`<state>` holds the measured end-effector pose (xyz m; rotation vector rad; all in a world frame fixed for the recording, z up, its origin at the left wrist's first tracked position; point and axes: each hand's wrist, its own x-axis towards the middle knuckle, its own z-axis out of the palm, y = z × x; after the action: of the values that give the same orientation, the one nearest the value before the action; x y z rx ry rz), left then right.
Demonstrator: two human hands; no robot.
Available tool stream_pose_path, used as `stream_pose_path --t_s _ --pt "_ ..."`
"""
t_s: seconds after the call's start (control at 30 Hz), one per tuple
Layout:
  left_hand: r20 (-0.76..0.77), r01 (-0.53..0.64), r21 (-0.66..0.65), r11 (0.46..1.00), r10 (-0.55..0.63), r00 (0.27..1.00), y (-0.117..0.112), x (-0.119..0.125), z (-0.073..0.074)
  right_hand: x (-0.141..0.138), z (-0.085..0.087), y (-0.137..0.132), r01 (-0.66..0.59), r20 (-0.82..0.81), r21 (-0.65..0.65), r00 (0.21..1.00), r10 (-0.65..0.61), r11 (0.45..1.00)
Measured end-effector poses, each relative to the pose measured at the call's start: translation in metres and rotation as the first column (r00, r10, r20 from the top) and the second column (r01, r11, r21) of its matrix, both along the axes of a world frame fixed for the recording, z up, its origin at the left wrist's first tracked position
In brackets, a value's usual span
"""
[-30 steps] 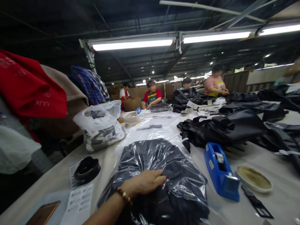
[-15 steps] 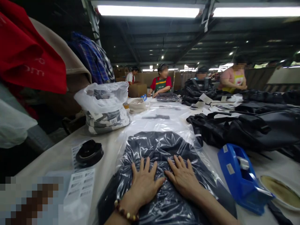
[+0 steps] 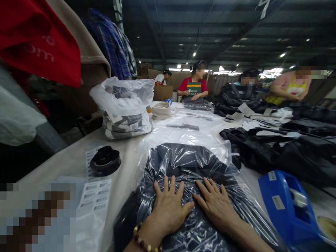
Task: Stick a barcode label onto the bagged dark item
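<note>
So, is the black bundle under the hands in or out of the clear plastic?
In, as far as visible: clear plastic covers the black bundle and reaches past its far corners.

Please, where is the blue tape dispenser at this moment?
The blue tape dispenser is at the head view's lower right, right of the plastic-wrapped black bundle, nearer the camera than the black bags.

1. I note one long pale table [image 3: 122,182].
2. Above table: dark roof [image 3: 170,35], small lights [image 3: 194,54] glowing.
3. Beyond table: brown partition [image 3: 216,82], bright strips [image 3: 175,69] high up.
4. Left of table: slanting grey post [image 3: 51,136].
</note>
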<state>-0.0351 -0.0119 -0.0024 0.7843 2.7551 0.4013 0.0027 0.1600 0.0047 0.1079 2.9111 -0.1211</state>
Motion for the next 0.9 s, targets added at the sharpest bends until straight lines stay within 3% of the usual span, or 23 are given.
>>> stream_pose_path --t_s 0.13,0.23,0.33,0.47,0.57,0.63,0.7,0.8,0.9 --pt "0.027 0.0 0.071 0.997 -0.002 1.0 -0.002 0.0 -0.001 -0.012 0.019 -0.004 -0.047 0.146 0.015 0.988 0.045 0.999" --pt "0.075 -0.005 0.159 0.987 -0.007 0.997 -0.005 0.001 0.005 -0.026 0.022 -0.011 -0.188 0.082 0.092 0.98 0.181 0.978" --pt "0.113 -0.018 0.213 0.977 -0.007 0.994 -0.009 0.003 0.01 -0.04 0.003 -0.018 -0.283 0.01 0.162 0.958 0.285 0.945" --pt "0.11 -0.026 0.241 0.97 0.0 0.994 -0.01 0.004 0.014 -0.046 -0.03 -0.018 -0.311 0.063 0.121 0.95 0.305 0.943" --pt "0.07 -0.059 0.336 0.94 0.037 0.997 -0.013 -0.001 0.02 -0.042 -0.033 -0.017 -0.315 0.064 0.131 0.949 0.31 0.94" --pt "0.025 -0.139 0.428 0.893 0.142 0.99 -0.025 -0.007 0.027 -0.038 -0.026 -0.019 -0.295 0.074 0.162 0.955 0.287 0.942" --pt "-0.03 -0.283 0.489 0.825 0.341 0.94 -0.05 -0.012 0.036 -0.035 -0.018 -0.021 -0.288 0.083 0.171 0.957 0.277 0.942" --pt "-0.107 -0.554 0.499 0.666 0.682 0.724 -0.109 -0.014 0.04 -0.033 -0.011 -0.022 -0.303 0.086 0.162 0.953 0.292 0.939" --pt "-0.094 -0.76 0.46 0.46 0.876 0.473 -0.175 -0.008 0.028 -0.035 -0.014 -0.02 -0.316 0.047 0.158 0.949 0.313 0.935"
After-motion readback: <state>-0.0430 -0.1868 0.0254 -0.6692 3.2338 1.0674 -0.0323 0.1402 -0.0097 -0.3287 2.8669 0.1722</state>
